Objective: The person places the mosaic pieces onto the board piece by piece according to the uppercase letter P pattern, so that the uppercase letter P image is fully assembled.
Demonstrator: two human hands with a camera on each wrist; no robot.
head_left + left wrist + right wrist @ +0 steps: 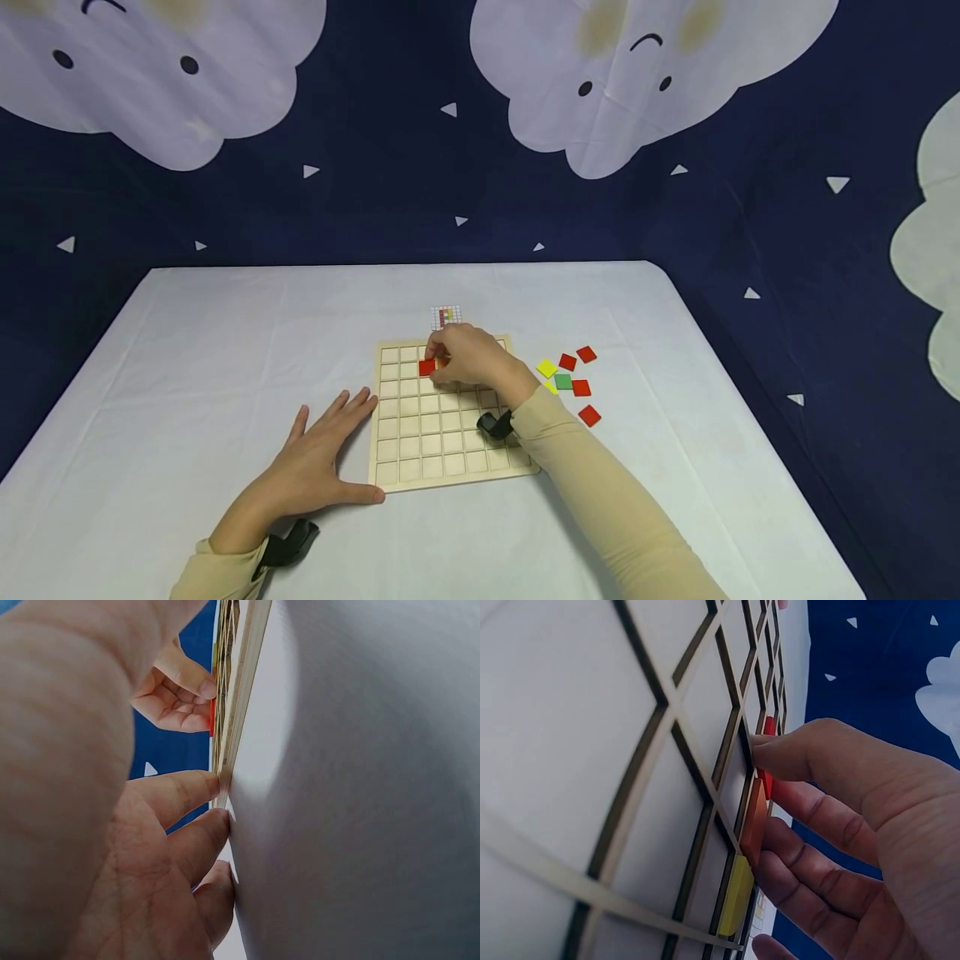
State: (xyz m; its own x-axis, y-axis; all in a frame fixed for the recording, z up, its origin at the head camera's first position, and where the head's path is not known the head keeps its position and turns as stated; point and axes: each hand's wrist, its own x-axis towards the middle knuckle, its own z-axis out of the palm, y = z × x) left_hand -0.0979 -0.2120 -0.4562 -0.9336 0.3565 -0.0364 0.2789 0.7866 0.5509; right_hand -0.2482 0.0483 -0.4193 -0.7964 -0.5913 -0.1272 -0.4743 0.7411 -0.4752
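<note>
A wooden grid board (408,471) lies on the white-covered table. My right hand (474,357) is over its upper part, thumb and index finger pinching a red square tile (427,367) at one of the cells. In the right wrist view, an orange tile (753,825) and a yellow tile (736,896) sit in a row beside the red one, close under the fingers. My left hand (311,467) lies spread along the board's left side, its fingertips (217,821) against the edge and its thumb at the near left corner.
Right of the board lie loose tiles: several red ones (589,416), a green one (563,382) and yellow ones (547,368). A small card with a coloured grid pattern (446,316) lies behind the board. A dark blue cloud-print cloth (390,192) hangs behind the table.
</note>
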